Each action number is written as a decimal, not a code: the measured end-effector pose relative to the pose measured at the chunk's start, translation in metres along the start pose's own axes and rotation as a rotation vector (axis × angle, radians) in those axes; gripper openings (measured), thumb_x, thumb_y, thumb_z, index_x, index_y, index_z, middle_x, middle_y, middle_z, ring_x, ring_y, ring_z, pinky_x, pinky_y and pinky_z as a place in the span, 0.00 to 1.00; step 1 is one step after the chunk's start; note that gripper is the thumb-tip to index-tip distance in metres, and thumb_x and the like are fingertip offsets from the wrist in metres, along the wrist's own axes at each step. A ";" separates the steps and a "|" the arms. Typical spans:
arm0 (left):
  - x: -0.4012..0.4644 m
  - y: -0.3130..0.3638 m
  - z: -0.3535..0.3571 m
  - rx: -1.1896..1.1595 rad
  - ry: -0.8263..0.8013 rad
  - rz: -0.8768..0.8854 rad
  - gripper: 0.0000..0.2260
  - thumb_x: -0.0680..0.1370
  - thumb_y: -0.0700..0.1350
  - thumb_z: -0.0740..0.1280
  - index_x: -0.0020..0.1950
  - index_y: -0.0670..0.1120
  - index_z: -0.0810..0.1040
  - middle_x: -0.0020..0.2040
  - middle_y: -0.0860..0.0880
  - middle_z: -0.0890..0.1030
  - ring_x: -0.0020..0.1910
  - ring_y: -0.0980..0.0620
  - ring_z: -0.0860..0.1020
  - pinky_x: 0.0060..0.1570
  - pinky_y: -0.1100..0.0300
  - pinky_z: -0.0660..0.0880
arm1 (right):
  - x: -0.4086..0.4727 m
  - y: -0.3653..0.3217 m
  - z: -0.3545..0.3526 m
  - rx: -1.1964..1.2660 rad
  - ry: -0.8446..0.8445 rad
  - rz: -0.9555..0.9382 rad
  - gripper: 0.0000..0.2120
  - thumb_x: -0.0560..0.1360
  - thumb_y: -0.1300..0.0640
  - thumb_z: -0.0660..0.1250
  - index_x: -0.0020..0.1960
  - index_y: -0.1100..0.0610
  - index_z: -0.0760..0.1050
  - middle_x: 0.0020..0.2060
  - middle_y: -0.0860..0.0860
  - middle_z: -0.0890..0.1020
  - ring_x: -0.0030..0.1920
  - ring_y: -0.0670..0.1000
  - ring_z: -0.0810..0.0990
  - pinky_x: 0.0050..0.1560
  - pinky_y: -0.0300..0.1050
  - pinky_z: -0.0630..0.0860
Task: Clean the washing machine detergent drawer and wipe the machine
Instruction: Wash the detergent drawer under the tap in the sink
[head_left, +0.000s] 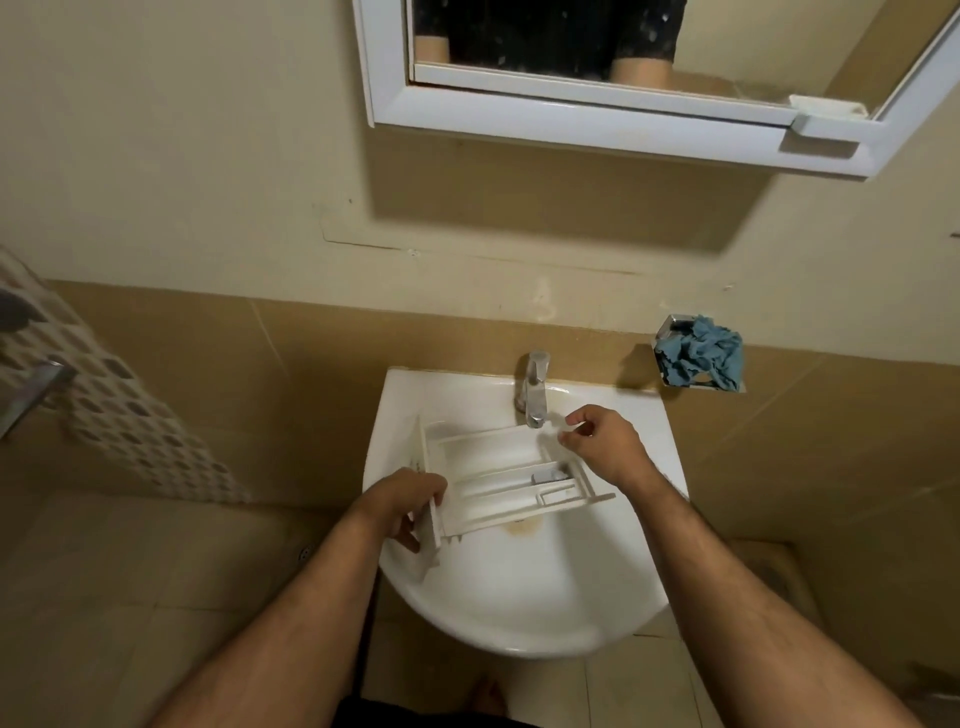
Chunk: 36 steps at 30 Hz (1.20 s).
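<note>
The detergent drawer (498, 478) lies across the white sink (519, 597) at centre frame, under the tap (534, 389); my left hand (402, 506) grips its front panel (lower left end); my right hand (602, 441) hovers loosely curled beside the tap, holding nothing; a blue cloth (701, 351) sits at the right, on the wall.

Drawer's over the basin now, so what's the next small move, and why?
Probably turn on the chrome tap: the right hand hovers beside it holding nothing, the left hand grips the white plastic detergent drawer under the spout, and no water shows.
</note>
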<state>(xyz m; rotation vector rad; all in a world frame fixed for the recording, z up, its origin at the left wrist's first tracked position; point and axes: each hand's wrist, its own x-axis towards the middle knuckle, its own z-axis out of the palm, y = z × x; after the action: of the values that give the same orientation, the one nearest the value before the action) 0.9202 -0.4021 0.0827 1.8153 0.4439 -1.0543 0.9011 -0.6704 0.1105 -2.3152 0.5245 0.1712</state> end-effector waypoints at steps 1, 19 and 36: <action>-0.003 0.002 -0.004 0.014 -0.004 0.004 0.12 0.75 0.39 0.63 0.57 0.38 0.70 0.46 0.42 0.70 0.42 0.40 0.74 0.31 0.48 0.79 | -0.003 -0.002 0.003 -0.001 -0.001 0.003 0.14 0.75 0.52 0.72 0.58 0.54 0.78 0.47 0.50 0.82 0.46 0.50 0.79 0.46 0.42 0.71; -0.016 0.018 -0.021 0.069 0.340 0.474 0.18 0.79 0.36 0.54 0.68 0.42 0.70 0.60 0.42 0.78 0.54 0.42 0.76 0.56 0.50 0.75 | -0.030 -0.085 -0.011 -0.461 0.120 -0.350 0.25 0.74 0.67 0.67 0.70 0.54 0.71 0.65 0.55 0.77 0.64 0.56 0.74 0.64 0.51 0.72; -0.052 0.060 0.002 0.181 0.689 1.038 0.22 0.79 0.48 0.61 0.73 0.47 0.68 0.63 0.48 0.75 0.60 0.49 0.74 0.59 0.52 0.73 | -0.009 -0.089 -0.055 -0.351 0.057 -0.431 0.13 0.79 0.59 0.62 0.60 0.50 0.79 0.51 0.47 0.83 0.50 0.51 0.79 0.46 0.43 0.69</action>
<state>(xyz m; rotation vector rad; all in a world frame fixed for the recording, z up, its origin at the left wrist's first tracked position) 0.9315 -0.4250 0.1577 2.1246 -0.2362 0.2623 0.9288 -0.6489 0.2095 -2.7201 0.0092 -0.0143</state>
